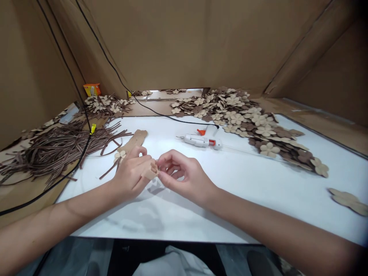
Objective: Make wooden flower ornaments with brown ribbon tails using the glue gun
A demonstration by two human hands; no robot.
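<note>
Over the white board, my left hand (130, 170) is closed on a small tan felt piece (150, 171), folded or rolled at its right end. The fingertips of my right hand (182, 174) pinch together at that end of the piece, touching it. Just behind my left hand, a tan strip (137, 138) lies on the board with a small cream flower (120, 155) beside it. A white glue gun (198, 140) rests on its side further back, its metal tip pointing left.
Brown strips (57, 149) lie piled at the left. A large heap of cream and brown felt flowers (235, 115) spreads across the back right. One loose flower (348, 201) is at the right. A black cable (115, 71) hangs across the left side, near an orange box (92, 89).
</note>
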